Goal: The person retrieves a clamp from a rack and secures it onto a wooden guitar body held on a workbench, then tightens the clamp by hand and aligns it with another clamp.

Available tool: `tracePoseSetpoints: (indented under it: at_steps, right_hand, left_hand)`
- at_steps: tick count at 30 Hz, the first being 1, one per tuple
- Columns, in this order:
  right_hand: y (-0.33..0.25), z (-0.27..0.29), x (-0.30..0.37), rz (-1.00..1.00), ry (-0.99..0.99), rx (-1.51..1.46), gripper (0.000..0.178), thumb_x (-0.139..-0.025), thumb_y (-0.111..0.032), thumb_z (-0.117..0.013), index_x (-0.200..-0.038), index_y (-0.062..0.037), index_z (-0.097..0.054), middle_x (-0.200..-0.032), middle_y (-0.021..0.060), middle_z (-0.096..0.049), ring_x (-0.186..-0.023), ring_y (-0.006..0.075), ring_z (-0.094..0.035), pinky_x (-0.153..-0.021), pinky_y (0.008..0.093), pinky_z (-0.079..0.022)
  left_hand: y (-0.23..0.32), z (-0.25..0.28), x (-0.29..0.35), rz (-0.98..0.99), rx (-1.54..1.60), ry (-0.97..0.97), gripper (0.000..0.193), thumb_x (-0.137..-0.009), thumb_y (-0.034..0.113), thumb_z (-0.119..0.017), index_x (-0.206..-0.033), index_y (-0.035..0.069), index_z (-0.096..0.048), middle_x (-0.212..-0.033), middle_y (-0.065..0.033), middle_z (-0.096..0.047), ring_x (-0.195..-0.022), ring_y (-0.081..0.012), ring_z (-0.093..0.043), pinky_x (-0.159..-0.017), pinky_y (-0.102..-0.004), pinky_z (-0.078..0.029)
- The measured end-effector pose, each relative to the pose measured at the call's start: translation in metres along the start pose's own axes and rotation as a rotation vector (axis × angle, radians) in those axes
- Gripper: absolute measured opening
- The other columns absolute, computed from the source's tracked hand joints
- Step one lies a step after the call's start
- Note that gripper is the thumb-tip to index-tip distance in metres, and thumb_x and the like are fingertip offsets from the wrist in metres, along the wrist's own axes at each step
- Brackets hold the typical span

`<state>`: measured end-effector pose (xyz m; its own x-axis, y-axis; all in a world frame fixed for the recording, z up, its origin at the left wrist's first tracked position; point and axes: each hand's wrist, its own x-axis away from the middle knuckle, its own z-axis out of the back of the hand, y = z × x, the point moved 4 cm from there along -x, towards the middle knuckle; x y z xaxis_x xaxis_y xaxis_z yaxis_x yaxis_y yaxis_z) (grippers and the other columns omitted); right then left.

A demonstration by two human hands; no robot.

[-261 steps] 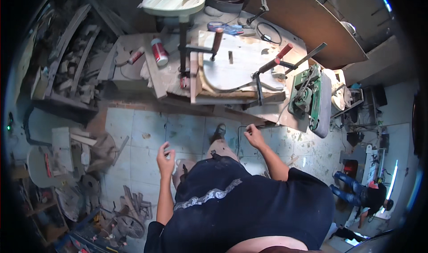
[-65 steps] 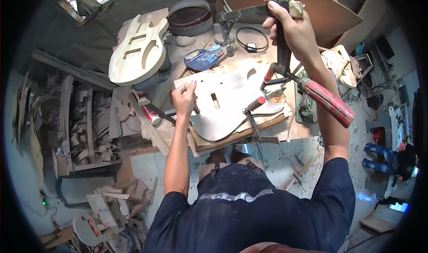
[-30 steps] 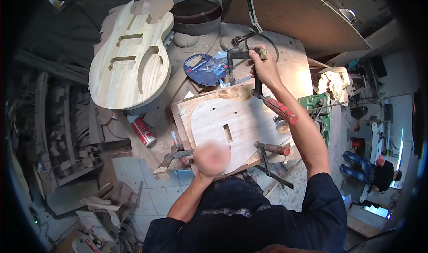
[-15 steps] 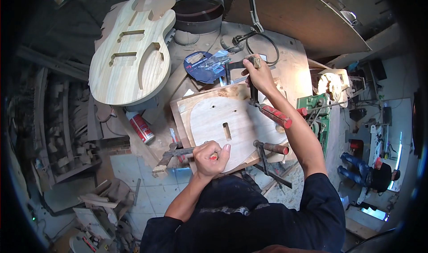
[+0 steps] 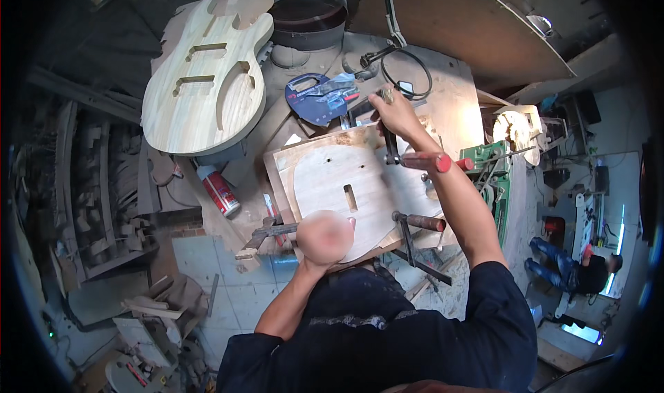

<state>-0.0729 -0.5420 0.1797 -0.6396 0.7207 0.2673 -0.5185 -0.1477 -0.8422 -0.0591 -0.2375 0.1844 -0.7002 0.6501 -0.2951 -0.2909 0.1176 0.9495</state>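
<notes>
A pale wooden template (image 5: 325, 185) with a small slot lies on a wooden board (image 5: 277, 185) at the bench's near edge. My left hand (image 5: 325, 239), smeared in this frame, is closed at its near left edge around a bar clamp (image 5: 266, 235), whose bar sticks out to the left. Beyond the board's far edge, my right hand (image 5: 399, 115) grips the upper end of a second clamp (image 5: 391, 144); its red handle (image 5: 425, 161) lies beside my forearm. A third clamp with a brown-red handle (image 5: 425, 222) sits on the right of the board, untouched.
A routed guitar body (image 5: 187, 116) rests at the far left, near a red-and-white bottle (image 5: 218, 191). A blue round package (image 5: 315, 102) and a black cable (image 5: 422, 68) lie behind. Green machinery (image 5: 487, 185) stands at right; another person (image 5: 588, 272) is farther off.
My right hand has shifted slightly left, and its clamp's red handle has swung from slanting to nearly level. My left hand stays in nearly the same place.
</notes>
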Motion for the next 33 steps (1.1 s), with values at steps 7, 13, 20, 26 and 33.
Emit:
tracePoseSetpoints:
  at_steps: [7,13,20,26,33]
  right_hand:
    - [0.009,-0.005,0.013,-0.001,0.005,0.007,0.026,-0.100,-0.027,-0.055,-0.102,-0.0016,-0.051,-0.068,0.0109,-0.063,-0.048,0.0180,-0.060,-0.042,0.0332,-0.049]
    - [-0.002,-0.014,0.004,-0.028,0.010,-0.045,0.032,-0.100,-0.031,-0.056,-0.095,0.0004,-0.055,-0.066,0.0096,-0.063,-0.049,0.0165,-0.060,-0.044,0.0324,-0.049]
    - [-0.007,-0.008,-0.013,-0.013,-0.001,0.027,0.046,-0.099,-0.043,-0.057,-0.093,0.0027,-0.059,-0.066,0.0063,-0.060,-0.051,0.0190,-0.065,-0.046,0.0335,-0.052]
    - [0.008,-0.015,-0.026,-0.080,-0.010,0.074,0.050,-0.098,-0.045,-0.058,-0.102,0.0048,-0.062,-0.077,0.0120,-0.067,-0.054,0.0208,-0.067,-0.049,0.0351,-0.054]
    - [0.020,-0.036,-0.029,0.082,0.034,0.170,0.061,-0.095,-0.053,-0.058,-0.118,0.0030,-0.065,-0.103,0.0229,-0.071,-0.094,0.0334,-0.071,-0.083,0.0421,-0.055]
  left_hand:
    - [0.000,0.000,0.001,0.025,0.020,-0.004,0.036,-0.079,0.005,-0.074,-0.055,0.004,-0.047,-0.048,-0.0060,-0.046,-0.040,-0.0154,-0.046,-0.043,-0.0295,-0.035]
    - [-0.003,0.001,0.000,0.030,0.002,0.006,0.034,-0.080,0.005,-0.073,-0.056,0.004,-0.048,-0.048,-0.0057,-0.046,-0.042,-0.0137,-0.046,-0.043,-0.0290,-0.035]
    - [0.001,0.001,-0.004,0.067,-0.015,-0.031,0.035,-0.084,0.006,-0.070,-0.057,0.003,-0.048,-0.050,-0.0020,-0.047,-0.046,-0.0071,-0.043,-0.046,-0.0257,-0.032]
    - [0.001,-0.001,-0.007,0.063,-0.009,0.014,0.036,-0.085,0.009,-0.071,-0.058,0.003,-0.048,-0.050,0.0001,-0.045,-0.049,-0.0052,-0.039,-0.046,-0.0261,-0.029]
    - [0.001,0.002,-0.006,0.072,-0.035,0.013,0.035,-0.084,0.010,-0.074,-0.058,0.002,-0.052,-0.048,-0.0052,-0.051,-0.044,-0.0092,-0.047,-0.045,-0.0276,-0.036]
